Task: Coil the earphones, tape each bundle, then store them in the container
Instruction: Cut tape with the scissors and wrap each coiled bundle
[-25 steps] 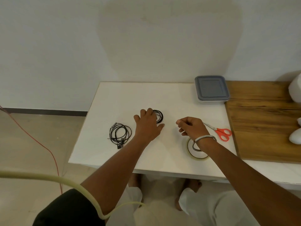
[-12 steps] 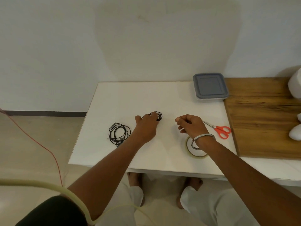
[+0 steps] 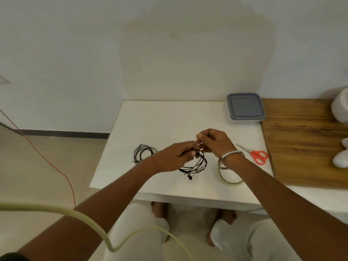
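Sitting at the near edge of a white worktop (image 3: 169, 117), a person in light trousers is showing bare feet under it, and a pale yellow-green cable (image 3: 90, 221) is looping across the near foreground. Both forearms are reaching in over the worktop. The left hand (image 3: 175, 157) is gripping the top of a coiled black earphone bundle (image 3: 195, 164), fingers curled round the strands; the loop is hanging from the grip, lower part with grey inline pieces drooping toward the surface, whether it is touching the worktop cannot be told. The right hand (image 3: 212, 142), a metal bangle (image 3: 229, 159) on its wrist, is meeting the left just above the coil, fingertips pinched together at the same spot; what exactly it is pinching is too small to tell. A roll of clear tape (image 3: 230, 178) is lying flat just right of the bundle, partly under the right wrist. A second coiled earphone (image 3: 144, 153) is lying loose to the left, apart from the hands. Red-handled scissors (image 3: 254, 155) are lying further right near a wooden board (image 3: 305, 144). At the far right corner a container (image 3: 244, 108) is sitting with its grey lid on, contents hidden. White objects (image 3: 340, 108) are standing at the board's right edge, cut off by the frame.
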`<state>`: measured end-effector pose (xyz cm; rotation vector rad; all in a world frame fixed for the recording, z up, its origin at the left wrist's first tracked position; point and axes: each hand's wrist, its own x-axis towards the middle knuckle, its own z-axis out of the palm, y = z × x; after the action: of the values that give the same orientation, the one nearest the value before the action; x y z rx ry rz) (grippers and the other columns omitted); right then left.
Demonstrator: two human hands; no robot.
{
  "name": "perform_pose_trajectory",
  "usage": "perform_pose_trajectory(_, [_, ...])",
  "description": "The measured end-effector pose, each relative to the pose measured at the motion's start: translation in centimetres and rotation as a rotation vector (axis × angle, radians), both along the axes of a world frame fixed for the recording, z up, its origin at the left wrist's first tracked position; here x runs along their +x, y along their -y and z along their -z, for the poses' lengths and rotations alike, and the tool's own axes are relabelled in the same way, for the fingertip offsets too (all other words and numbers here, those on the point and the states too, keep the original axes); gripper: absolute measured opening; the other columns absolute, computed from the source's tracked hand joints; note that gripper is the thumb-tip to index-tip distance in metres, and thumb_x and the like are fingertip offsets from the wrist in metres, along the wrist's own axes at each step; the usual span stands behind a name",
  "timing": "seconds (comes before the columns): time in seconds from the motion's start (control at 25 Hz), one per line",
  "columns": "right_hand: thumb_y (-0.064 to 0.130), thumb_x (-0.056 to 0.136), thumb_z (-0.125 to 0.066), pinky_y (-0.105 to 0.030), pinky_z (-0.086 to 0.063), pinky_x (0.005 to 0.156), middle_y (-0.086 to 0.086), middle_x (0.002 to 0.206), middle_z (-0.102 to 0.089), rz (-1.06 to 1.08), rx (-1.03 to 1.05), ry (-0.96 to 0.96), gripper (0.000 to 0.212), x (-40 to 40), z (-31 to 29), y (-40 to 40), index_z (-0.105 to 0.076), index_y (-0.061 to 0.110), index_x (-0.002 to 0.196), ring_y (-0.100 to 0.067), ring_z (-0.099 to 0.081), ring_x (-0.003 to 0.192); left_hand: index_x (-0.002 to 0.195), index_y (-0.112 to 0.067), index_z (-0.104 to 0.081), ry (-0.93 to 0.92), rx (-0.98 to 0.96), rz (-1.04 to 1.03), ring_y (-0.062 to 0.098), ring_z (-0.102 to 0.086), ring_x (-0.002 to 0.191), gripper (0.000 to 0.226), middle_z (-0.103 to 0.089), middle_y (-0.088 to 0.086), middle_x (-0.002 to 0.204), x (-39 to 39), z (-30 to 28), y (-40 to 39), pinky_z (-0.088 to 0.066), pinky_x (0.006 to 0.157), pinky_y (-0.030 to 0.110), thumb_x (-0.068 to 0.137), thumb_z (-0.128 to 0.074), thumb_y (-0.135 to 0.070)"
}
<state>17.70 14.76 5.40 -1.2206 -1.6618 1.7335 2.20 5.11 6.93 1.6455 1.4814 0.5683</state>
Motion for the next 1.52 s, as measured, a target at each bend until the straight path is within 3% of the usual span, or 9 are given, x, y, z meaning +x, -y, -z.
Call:
perform_pose_trajectory(0.24, [0.02, 0.093, -0.059, -0.029, -0.054, 0.053, -0.01, 0.087, -0.071, -0.053, -0.046, 0.008, 0.016, 0.0, -1.4, 0.9, -0.063, 0.007, 0.1, -0.026, -0.069, 0.065, 0.097, -0.025, -0.051, 0.021, 0.038, -0.05, 0.008, -0.037, 0.063, 0.015, -0.046, -0.005, 0.073, -0.8, -0.8, 0.7, -0.035, 0.061, 0.019, 0.103, -0.04, -0.016])
perform_pose_trajectory(0.8, [0.017, 0.089, -0.064, -0.025, -0.043, 0.04, -0.017, 0.076, -0.067, 0.022, -0.005, 0.032, 0.015, -0.2, -1.0, 1.5, -0.062, 0.003, 0.092, -0.024, -0.055, 0.044, 0.103, -0.009, -0.046, 0.043, 0.126, -0.189, 0.007, -0.034, 0.058, 0.008, -0.043, -0.007, 0.066, 0.4, -0.3, 1.4, -0.033, 0.057, 0.019, 0.103, -0.041, -0.015])
perform_pose_trajectory(1.04, [0.016, 0.09, -0.062, -0.024, -0.041, 0.041, -0.013, 0.075, -0.07, -0.102, 0.002, 0.008, 0.017, 0.1, -2.1, 1.9, -0.063, -0.001, 0.093, -0.022, -0.055, 0.052, 0.103, -0.01, -0.042, 0.053, 0.174, -0.239, 0.009, -0.036, 0.06, 0.004, -0.042, -0.013, 0.064, 0.5, 0.0, 1.3, -0.037, 0.061, 0.028, 0.102, -0.042, -0.015])
perform_pose_trajectory(1.52, [0.017, 0.089, -0.063, -0.028, -0.052, 0.052, -0.011, 0.088, -0.072, -0.209, -0.026, -0.053, 0.012, 1.6, -4.4, 2.4, -0.068, 0.006, 0.093, -0.018, -0.067, 0.07, 0.102, -0.008, -0.041, -0.039, 0.175, -0.242, 0.005, -0.038, 0.054, 0.006, -0.05, -0.014, 0.067, 0.8, -2.4, 2.1, -0.033, 0.054, 0.016, 0.101, -0.043, -0.013])
